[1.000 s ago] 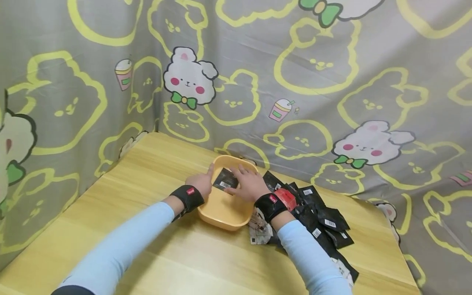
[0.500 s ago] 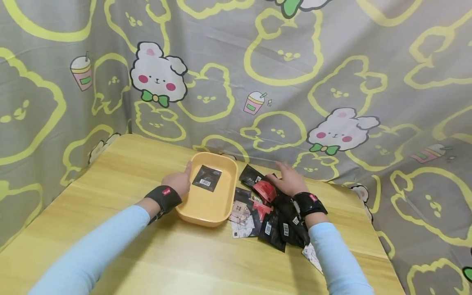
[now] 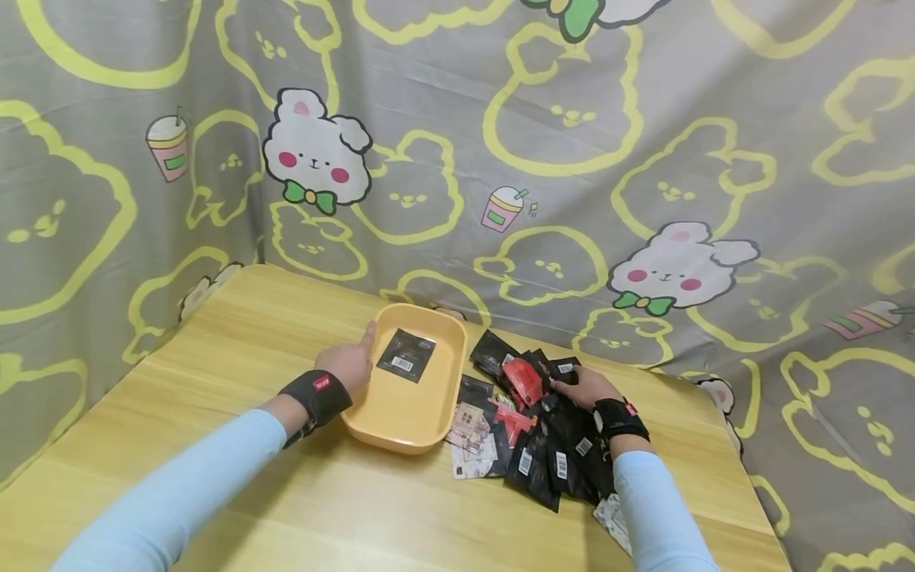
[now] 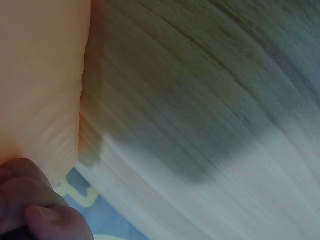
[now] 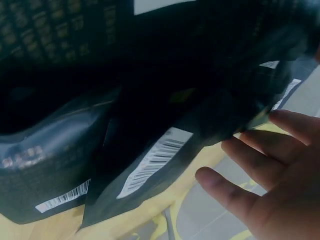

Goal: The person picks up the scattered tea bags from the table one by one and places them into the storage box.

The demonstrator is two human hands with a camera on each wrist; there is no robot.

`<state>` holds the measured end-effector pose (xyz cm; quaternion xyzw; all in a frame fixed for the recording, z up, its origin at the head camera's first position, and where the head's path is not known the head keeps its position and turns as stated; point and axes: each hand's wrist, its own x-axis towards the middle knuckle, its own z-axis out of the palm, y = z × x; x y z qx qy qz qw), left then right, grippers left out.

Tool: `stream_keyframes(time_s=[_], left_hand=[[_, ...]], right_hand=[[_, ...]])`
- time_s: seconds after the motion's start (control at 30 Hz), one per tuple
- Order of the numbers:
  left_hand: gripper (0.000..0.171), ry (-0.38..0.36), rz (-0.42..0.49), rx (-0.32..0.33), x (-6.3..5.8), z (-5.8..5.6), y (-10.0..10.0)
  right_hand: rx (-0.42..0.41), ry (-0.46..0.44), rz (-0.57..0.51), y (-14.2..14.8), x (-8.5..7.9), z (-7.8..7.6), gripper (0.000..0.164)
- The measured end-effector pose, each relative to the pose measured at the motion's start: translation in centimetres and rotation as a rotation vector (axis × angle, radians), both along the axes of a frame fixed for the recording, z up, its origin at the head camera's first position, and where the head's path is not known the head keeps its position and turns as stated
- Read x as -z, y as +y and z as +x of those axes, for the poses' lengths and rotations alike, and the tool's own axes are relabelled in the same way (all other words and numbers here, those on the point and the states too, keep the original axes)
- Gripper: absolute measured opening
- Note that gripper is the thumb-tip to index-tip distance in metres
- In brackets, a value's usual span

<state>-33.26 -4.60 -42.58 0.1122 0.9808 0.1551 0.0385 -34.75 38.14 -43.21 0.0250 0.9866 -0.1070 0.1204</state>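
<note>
- Head: the right hand (image 3: 589,388), nearer the pile of black packets (image 3: 529,473), reaches its right edge, packets lying leftward of the fingertips; the left hand (image 3: 345,368) touches the yellow tray (image 3: 400,413), which holds a flat packet (image 3: 407,355).
- Left wrist: bent fingers beside the tray wall; whether they grip, I cannot tell.
- Right wrist: fingers spread, tips beside a barcoded packet (image 5: 155,162), its lower edge slanting up towards them.

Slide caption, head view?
Left hand on yellow rectangular plastic tray containing one flat black packet; right hand at heaped, mostly black packets.
</note>
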Motion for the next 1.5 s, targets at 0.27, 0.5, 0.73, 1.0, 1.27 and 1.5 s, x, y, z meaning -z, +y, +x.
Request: stream_keyframes(time_s=[0.27,0.5,0.73,1.0,1.27,1.5], left_hand=[[0.066,-0.005,-0.021,0.000,0.3,-0.1,0.0],[0.067,-0.034,0.007,-0.010,0.4,-0.3,0.1],[0.067,-0.052,-0.009,-0.014,-0.2,-0.4,0.2],[0.066,-0.005,-0.026,-0.020,-0.1,-0.9,-0.3],[0.068,-0.015,-0.054,-0.037,0.1,-0.8,-0.1],[0.068,-0.018,-0.063,-0.040,0.1,-0.2,0.0]], right_hand=[[0.012,0.009,0.031,-0.2,0.4,-0.6,0.046],[-0.031,0.057,0.108,-1.8,0.8,-0.6,0.028],[-0.087,0.227,0.089,-2.7,-0.4,-1.1,0.014],[-0.124,0.402,0.017,-6.2,-3.1,-1.0,0.023],[-0.285,0.444,0.020,-12.8,-5.5,-0.7,0.037],[-0.435,0.511,0.086,-19.0,-5.6,-0.1,0.039]])
